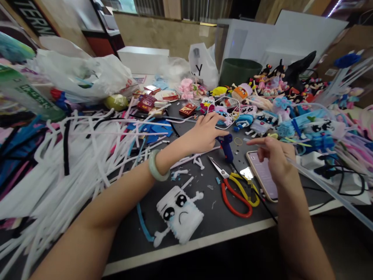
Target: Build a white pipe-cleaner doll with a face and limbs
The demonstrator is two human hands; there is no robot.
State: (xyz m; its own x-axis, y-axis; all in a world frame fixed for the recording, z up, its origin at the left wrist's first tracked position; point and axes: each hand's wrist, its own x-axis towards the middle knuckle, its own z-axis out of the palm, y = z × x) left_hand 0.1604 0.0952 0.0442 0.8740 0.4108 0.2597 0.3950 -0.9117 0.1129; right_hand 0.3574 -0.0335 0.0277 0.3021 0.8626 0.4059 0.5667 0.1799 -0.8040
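My left hand (pixel 207 131) reaches over the middle of the table, fingers apart and thumb stretched out. Its fingertips are at a small blue and pink figure (pixel 223 116); whether they touch it I cannot tell. Just below the thumb is a dark blue glue gun (pixel 225 148). My right hand (pixel 276 155) is closed around a long translucent glue stick (pixel 329 188), index finger pointing left. Under that hand lies a phone (pixel 264 177). Scissors (pixel 224 175) with red and yellow handles lie partly open. Near the front edge rests a white pipe-cleaner figure (pixel 180 214) with a sad face.
White pipe cleaners (pixel 72 167) are heaped on the left. Several finished dolls and figures (pixel 264 122) crowd the back right. A power strip (pixel 346 179) with black cables sits at right. Plastic bags (pixel 84 74) and a green pot (pixel 239 72) stand behind.
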